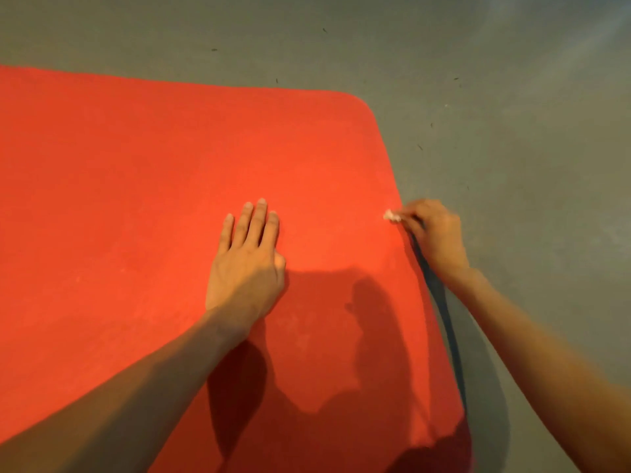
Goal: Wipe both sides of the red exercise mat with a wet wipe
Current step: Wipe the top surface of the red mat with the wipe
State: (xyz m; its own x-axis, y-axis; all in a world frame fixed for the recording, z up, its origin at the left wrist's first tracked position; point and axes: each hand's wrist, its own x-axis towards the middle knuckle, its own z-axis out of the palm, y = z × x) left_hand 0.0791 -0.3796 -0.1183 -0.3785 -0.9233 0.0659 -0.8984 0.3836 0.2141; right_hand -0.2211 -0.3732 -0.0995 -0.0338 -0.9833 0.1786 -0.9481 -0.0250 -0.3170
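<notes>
mat: flat on the floor, ready for wiping.
left grip: wide, pressing the mat to stop sliding.
right grip: pinching the wipe at the mat's right edge, to rub there.

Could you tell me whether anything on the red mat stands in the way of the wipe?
Only the left hand, resting flat on the red mat left of the wipe that the right hand pinches at the mat's right edge.

An indoor floor area, whether gym or home cannot be told: a bare grey concrete floor, scattered with small dark specks, carries a red exercise mat.
</notes>
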